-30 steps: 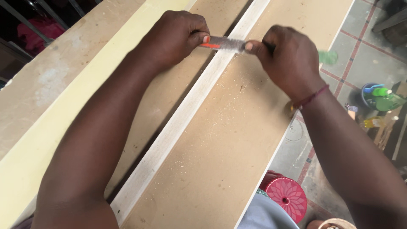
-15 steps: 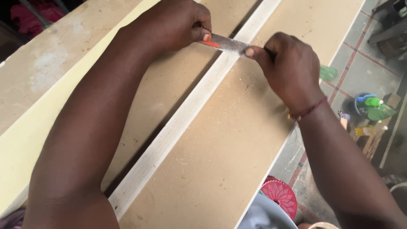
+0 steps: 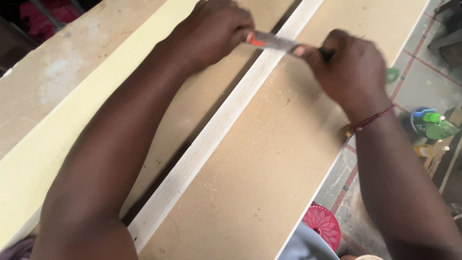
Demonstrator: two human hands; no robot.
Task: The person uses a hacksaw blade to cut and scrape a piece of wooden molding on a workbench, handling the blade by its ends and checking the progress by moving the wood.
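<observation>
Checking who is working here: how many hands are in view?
2. The left hand grips one end of a flat metal blade over the pale wooden strip; the right hand grips the other end.

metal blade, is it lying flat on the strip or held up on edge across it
Cannot tell: the metal blade is blurred; both the left hand and right hand grip it crosswise over the pale wooden strip.

Pale whitish wooden strip [image 3: 211, 139], tan board [image 3: 269, 159] – speckled with sawdust, grey-and-orange blade [image 3: 272, 42], pink patterned disc [image 3: 321, 224]

Bare brown fibreboard sheet [image 3: 250, 183] lies open beneath both forearms; only the raised pale wooden strip [image 3: 207, 144] crosses it.
</observation>
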